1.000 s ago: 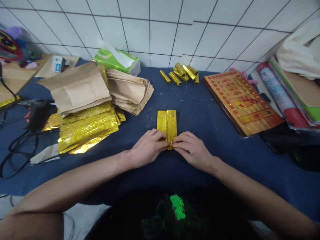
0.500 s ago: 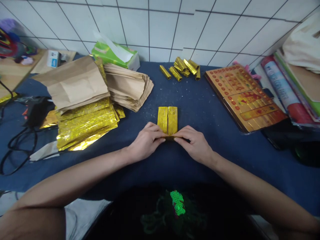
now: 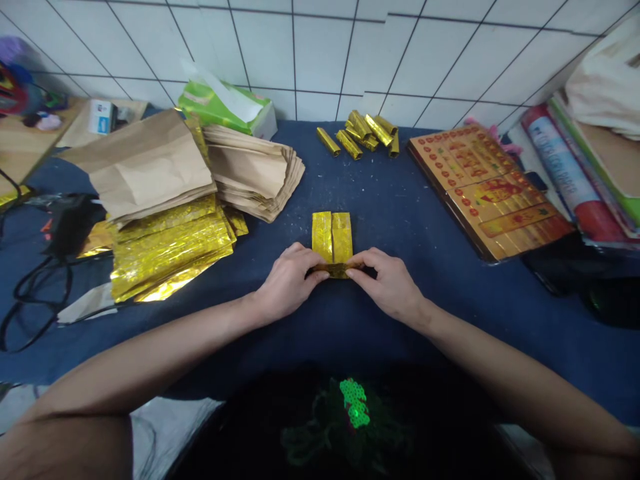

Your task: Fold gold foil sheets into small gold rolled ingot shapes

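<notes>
A folded piece of gold foil paper (image 3: pixel 332 235) lies on the dark blue cloth in front of me, its two side flaps meeting along a middle seam. My left hand (image 3: pixel 289 280) pinches the left end of its near edge between thumb and fingers. At the right end of that same edge, my right hand (image 3: pixel 387 283) pinches it too. Between the hands the near edge is turned up into a narrow roll or fold. Several rolled gold paper tubes (image 3: pixel 327 142) lie in a loose pile farther back.
To the left are a stack of gold foil sheets (image 3: pixel 170 250), brown paper sheets (image 3: pixel 145 167) and a green tissue box (image 3: pixel 225 110). An orange-gold printed pack (image 3: pixel 487 193) lies at right, near a red-and-blue cylinder (image 3: pixel 570 173). Black cables (image 3: pixel 40 287) lie far left.
The near edge of the gold paper has been turned up away from me, and a gold strip now shows below the fold. Both hands keep their pinch. The view has shifted slightly.
</notes>
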### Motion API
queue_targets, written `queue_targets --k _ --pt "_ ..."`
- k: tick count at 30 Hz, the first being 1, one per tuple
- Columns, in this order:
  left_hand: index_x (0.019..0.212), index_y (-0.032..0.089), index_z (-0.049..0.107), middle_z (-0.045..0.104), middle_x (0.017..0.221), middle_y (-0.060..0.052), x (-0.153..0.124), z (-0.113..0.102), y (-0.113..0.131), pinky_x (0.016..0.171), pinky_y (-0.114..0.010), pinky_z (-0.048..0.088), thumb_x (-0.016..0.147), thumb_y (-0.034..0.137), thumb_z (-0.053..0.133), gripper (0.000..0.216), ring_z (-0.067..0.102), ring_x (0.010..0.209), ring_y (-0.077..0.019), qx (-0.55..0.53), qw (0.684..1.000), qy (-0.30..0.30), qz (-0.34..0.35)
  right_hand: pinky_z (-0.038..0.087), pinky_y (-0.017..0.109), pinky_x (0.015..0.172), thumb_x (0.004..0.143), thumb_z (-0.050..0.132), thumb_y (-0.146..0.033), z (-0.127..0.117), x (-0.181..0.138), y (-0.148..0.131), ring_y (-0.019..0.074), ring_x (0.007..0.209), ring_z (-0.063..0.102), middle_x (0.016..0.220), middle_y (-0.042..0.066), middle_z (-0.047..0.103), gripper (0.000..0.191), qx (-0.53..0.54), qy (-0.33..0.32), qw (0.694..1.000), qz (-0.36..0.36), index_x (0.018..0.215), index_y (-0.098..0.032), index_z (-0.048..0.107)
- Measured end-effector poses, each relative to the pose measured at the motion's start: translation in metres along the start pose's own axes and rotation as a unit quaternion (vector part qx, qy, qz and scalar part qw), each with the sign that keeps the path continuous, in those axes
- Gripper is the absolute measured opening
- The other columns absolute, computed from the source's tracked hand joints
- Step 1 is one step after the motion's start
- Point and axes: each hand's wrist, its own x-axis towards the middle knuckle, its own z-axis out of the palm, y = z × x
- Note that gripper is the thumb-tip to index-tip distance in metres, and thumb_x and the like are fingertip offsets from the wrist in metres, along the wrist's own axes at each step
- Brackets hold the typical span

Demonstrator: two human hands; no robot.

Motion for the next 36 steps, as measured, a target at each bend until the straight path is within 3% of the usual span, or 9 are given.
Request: queue_targets --k 6,13,27,36 --pt "0.091 0.018 0.06 0.06 0.079 -0.001 0.0 -0.002 0.005 0.073 -0.03 0.042 0.081 0.019 0.056 0.011 0.052 0.079 -0.0164 0.048 0.998 -0.019 -0.036 0.047 0.033 0.07 0.079 0.056 -0.019 0.0 0.004 -0.003 0.017 0.073 0.06 0.077 0.003 0.064 0.009 -0.017 -0.019 0.999 0.029 0.081 -0.018 0.064" --pt "0.103 0.018 0.055 0.062 0.087 -0.003 -0.003 -0.001 0.004 0.075 -0.032 0.04 0.082 0.021 0.054 0.021 0.053 0.083 -0.0185 0.105 0.994 -0.031 -0.003 0.046 0.031 0.067 0.077 0.056 -0.017 0.001 0.009 -0.006 0.0158 0.07 0.06 0.075 0.002 0.065 0.006 -0.013 -0.034 0.999 0.037 0.08 -0.018 0.062" --pt "0.107 0.016 0.051 0.061 0.082 -0.004 -0.004 -0.001 0.005 0.07 -0.033 0.038 0.082 0.024 0.054 0.027 0.053 0.081 -0.0215 0.182 0.983 -0.029 0.002 0.042 0.03 0.065 0.078 0.054 -0.019 0.004 0.008 -0.007 0.015 0.067 0.058 0.072 0.0 0.063 0.003 -0.053 -0.037 0.997 0.033 0.078 -0.019 0.057" --pt "0.108 0.017 0.05 0.062 0.081 -0.004 -0.004 -0.002 0.006 0.071 -0.034 0.037 0.082 0.026 0.053 0.028 0.053 0.081 -0.0214 0.205 0.978 -0.041 -0.008 0.04 0.031 0.065 0.079 0.054 -0.02 0.012 0.004 0.0 0.0173 0.067 0.056 0.072 0.001 0.061 0.015 -0.115 -0.007 0.993 0.009 0.094 -0.018 0.053"
